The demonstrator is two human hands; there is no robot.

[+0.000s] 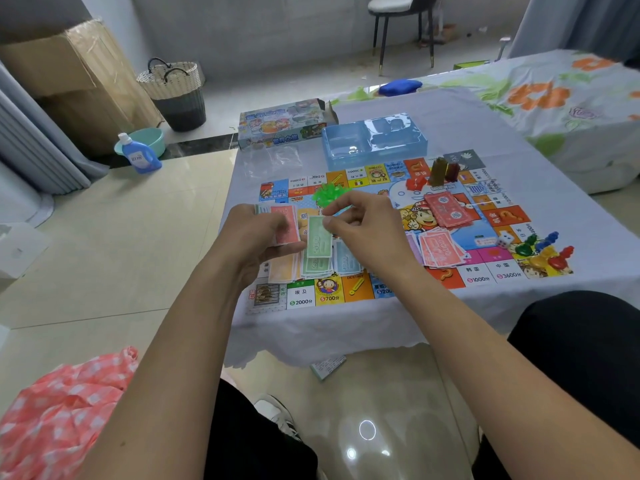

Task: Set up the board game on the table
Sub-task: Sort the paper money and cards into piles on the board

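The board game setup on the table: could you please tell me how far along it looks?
Done: the board lies unfolded, red notes are piled and pawns sit beside the die. In hand: the left hand holds a stack of notes while the right hand pinches a green note over the green pile. Left: dealing out that stack.

Both hands (256,233) (363,230) raised, fingers pinched

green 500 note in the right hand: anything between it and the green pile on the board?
Nothing visible. The right hand pinches the green note by its top edge, and it hangs directly above the green pile. The left hand, gripping the remaining notes, sits beside that path.
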